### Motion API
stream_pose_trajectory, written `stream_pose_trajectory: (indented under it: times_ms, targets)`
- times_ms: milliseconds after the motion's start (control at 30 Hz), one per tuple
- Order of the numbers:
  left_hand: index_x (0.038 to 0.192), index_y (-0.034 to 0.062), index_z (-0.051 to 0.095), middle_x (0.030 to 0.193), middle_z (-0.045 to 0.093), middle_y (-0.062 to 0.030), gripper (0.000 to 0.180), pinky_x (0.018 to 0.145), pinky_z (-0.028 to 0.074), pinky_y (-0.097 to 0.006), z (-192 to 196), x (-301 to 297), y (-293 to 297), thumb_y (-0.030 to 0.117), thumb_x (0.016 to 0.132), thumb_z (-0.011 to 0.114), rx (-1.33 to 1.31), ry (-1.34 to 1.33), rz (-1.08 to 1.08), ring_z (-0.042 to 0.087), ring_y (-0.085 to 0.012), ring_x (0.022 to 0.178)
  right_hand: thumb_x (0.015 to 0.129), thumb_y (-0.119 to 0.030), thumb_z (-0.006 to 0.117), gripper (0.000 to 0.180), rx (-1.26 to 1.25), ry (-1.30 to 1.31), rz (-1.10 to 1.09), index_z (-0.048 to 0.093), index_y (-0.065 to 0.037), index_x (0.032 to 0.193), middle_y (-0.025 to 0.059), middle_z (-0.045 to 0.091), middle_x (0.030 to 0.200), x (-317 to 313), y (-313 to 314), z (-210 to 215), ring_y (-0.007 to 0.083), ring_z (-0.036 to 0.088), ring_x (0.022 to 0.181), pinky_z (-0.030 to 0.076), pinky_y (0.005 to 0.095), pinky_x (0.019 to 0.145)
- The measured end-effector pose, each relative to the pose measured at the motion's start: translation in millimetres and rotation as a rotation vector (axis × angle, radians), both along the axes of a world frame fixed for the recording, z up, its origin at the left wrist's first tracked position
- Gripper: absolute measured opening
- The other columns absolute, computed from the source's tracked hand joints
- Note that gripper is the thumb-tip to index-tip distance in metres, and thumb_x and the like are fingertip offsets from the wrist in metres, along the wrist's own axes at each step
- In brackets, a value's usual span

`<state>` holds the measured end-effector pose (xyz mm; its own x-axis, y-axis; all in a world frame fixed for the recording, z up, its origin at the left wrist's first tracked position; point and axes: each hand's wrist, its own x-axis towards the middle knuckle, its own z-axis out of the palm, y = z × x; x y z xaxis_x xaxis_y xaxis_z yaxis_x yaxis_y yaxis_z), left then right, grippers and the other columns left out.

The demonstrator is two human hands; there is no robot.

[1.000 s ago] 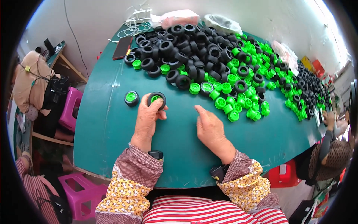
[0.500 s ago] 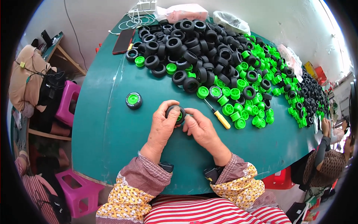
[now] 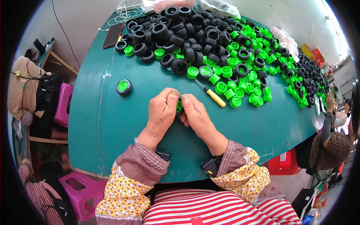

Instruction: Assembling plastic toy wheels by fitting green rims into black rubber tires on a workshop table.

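Both hands [image 3: 179, 110] clenched around green-hubbed wheel [image 3: 179, 107], bare table [image 3: 108, 123] leftward.

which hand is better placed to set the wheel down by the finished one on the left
Left, probably. The left hand shares the small black-and-green toy wheel with the right hand, and lies nearer the finished black-tyred green wheel on the teal table.
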<state>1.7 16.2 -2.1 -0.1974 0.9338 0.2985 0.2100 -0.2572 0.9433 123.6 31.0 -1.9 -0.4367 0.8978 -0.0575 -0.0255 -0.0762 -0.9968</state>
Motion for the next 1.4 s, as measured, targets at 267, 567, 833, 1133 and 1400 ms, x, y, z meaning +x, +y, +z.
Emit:
stream_pose_trajectory:
  times_ms: [267,567,833,1133,1400]
  targets:
    - [0.078,0.0016,0.055,0.06,0.054,-0.0143,0.018,0.047,0.042,-0.034,-2,8,0,0.015,0.087,0.049,0.195,0.321,0.114,0.054,-0.0301,0.053,0.093,-0.034,0.037,0.032,-0.166,0.097,-0.113,0.048,-0.006,0.083,-0.0012,0.04,0.056,-4,-2,-8,0.0076,0.035,0.045,0.03,0.0226,0.04]
    - [0.084,0.0025,0.055,0.065,0.052,-0.0006,0.03,0.055,0.041,-0.023,5,13,3,0.03,0.092,0.043,0.003,-0.219,0.142,0.047,-0.0079,0.061,0.093,-0.035,0.037,0.031,-0.29,0.248,-0.137,0.046,-0.005,0.089,0.004,0.049,0.059,-5,-9,4,0.0089,0.044,0.042,0.035,0.0217,0.037]
    - [0.08,0.0017,0.054,0.061,0.053,-0.0048,0.031,0.051,0.04,-0.027,-4,0,2,0.029,0.092,0.043,-0.041,0.074,0.047,0.05,-0.013,0.055,0.092,-0.032,0.039,0.031,0.099,-0.085,-0.119,0.047,-0.003,0.089,0.0111,0.055,0.065,-3,-8,0,0.0195,0.053,0.052,0.041,0.0312,0.046]
    - [0.078,0.0024,0.054,0.059,0.052,-0.0155,0.017,0.048,0.041,-0.035,3,8,-3,0.016,0.087,0.047,0.084,0.434,0.081,0.052,-0.0299,0.051,0.093,-0.033,0.032,0.037,0.28,-0.122,-0.206,0.047,-0.001,0.084,0.0243,0.053,0.079,-7,1,-24,0.0441,0.05,0.076,0.041,0.0437,0.062]
    - [0.081,0.0049,0.049,0.061,0.041,0.0024,0.028,0.045,0.032,-0.024,0,8,0,0.029,0.092,0.042,-0.032,-0.107,0.113,0.038,-0.0071,0.051,0.092,-0.039,0.038,0.032,-0.089,0.239,-0.196,0.043,-0.008,0.089,-0.0006,0.045,0.056,-21,-13,-13,0.0037,0.037,0.038,0.032,0.0168,0.034]
